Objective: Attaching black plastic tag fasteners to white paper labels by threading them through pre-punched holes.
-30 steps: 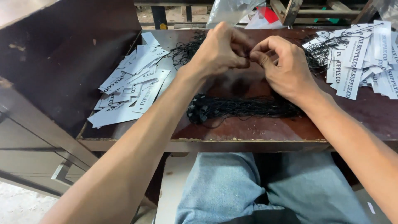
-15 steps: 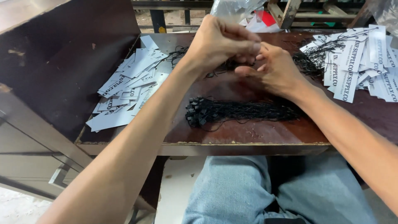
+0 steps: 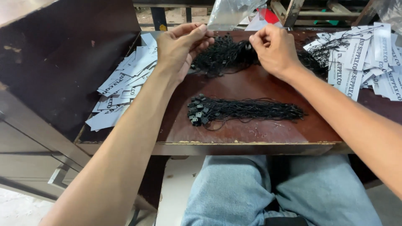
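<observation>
Forearms stretch out from the near edge over a dark brown wooden table (image 3: 234, 83), both bare, the elbows low by the lap in blue jeans (image 3: 251, 188). The left hand (image 3: 180, 48) is held knuckles up at the far left of the table top, fingers curled loosely together, the tips of thumb and forefinger closing on a thin black string at the edge of a loose heap of black strings (image 3: 228, 54). The right hand (image 3: 274, 50) sits across from it, curled into a soft fist, its thumb and forefinger pinched on something small and dark at the heap's right side; what exactly it grips is too small to tell. The two hands are apart, the heap between them.

Nearer the person lies a tidy bundle of black strings (image 3: 247, 111), well apart from both hands. Its long axis runs left to right across the table, roughly parallel to the near edge, with the small square black fasteners bunched at its left end and the thin looped ends trailing to the right.

White printed tags (image 3: 125, 83) are piled by the left wrist, against a dark board. More white tags (image 3: 360, 58) are spread at the far right, with black strings tangled among them
</observation>
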